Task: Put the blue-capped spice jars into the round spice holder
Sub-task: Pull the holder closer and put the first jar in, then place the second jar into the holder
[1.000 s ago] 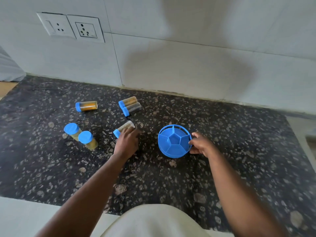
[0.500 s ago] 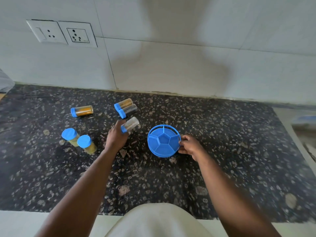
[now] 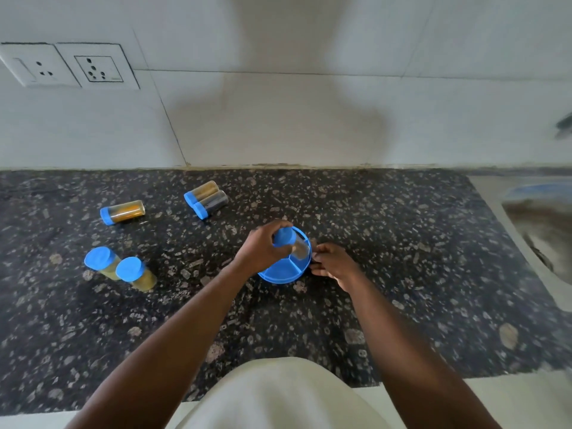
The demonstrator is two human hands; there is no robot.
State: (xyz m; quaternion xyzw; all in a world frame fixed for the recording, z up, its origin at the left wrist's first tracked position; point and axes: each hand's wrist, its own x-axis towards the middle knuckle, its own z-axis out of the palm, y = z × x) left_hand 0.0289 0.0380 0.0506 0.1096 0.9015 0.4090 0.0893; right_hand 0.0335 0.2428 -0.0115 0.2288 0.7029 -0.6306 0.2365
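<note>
Left hand (image 3: 263,249) grips one spice jar (image 3: 289,243) by its cap end, tilted over the holder (image 3: 283,275), its base dipping toward a pocket at about three o'clock. Right hand (image 3: 332,263) pinches the holder's rim at three o'clock. No jar is seated yet, I judge; five wait at nine to eleven o'clock: two upright jars (image 3: 119,266), three lying jars (image 3: 204,199).

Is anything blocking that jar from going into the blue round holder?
Nothing visible blocks it. The left hand holds the jar tilted over the holder, whose visible compartments look empty. The right hand grips the holder's outer rim, clear of the compartments.
</note>
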